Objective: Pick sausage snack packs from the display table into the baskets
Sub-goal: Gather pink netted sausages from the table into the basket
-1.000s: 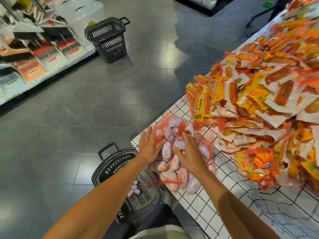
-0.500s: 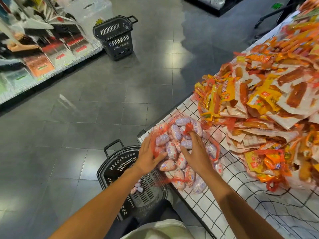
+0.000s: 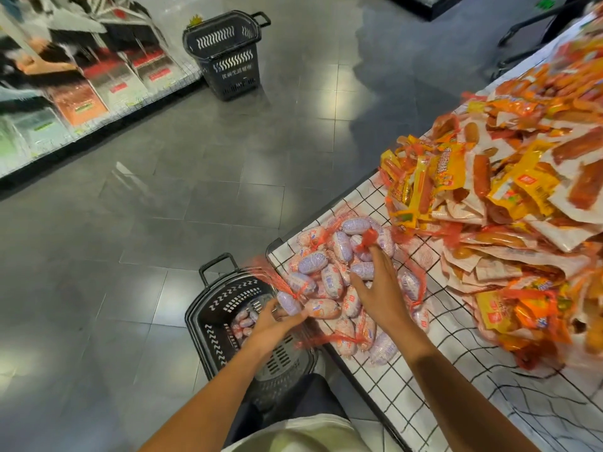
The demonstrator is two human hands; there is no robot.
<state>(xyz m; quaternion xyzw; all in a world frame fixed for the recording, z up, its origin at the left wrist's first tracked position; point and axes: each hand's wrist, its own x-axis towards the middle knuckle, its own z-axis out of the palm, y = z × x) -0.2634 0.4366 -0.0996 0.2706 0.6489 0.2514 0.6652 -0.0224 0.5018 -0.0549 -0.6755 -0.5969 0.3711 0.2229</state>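
**Net bag dragged to the table edge**

Since the earlier frame the left hand has slid off the pile toward the near basket, fingers now curled round a red net bag of sausages. The right hand rests flat and open on the remaining bags. The mesh could snag on the display table corner and spill.

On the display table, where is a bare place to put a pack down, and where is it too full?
Bare grid cloth lies on the display table near the person, between the right hand forearm and the orange pack heap. The corner is crowded with netted sausage packs, which the left hand grips.
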